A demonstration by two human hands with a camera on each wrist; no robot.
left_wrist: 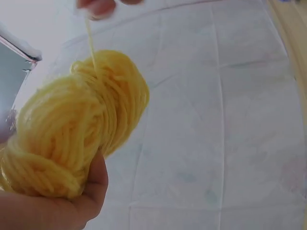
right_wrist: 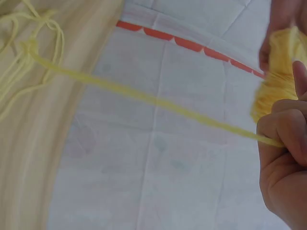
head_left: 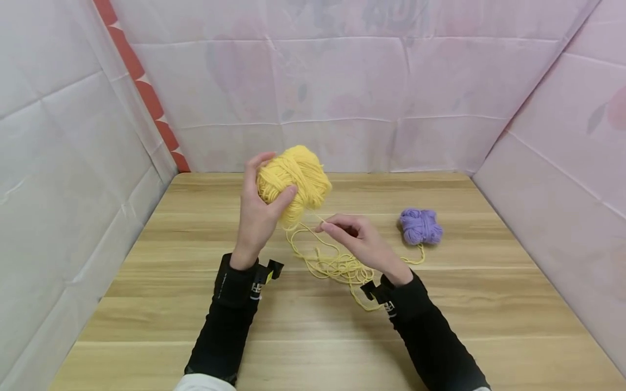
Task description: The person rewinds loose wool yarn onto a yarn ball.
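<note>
yarn ball (head_left: pixel 308 174): yellow | smaller ball (head_left: pixel 421 226): purple | sleeves (head_left: pixel 225 331): black | tabletop (head_left: pixel 303 336): tan, wood-grained | strip (head_left: pixel 128 52): red, scalloped

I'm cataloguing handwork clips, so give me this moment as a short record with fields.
Left hand: holds a plump yellow yarn skein, raised above the table
Right hand: pinches a thin yellow yarn strand
On table: loose yellow yarn tangle; small purple yarn skein, right of the tangle
Surface: light wood-grain table

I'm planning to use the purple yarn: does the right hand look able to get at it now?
Probably yes: the purple yarn sits nearby with nothing over it, though the right hand pinches a yellow strand.
</note>
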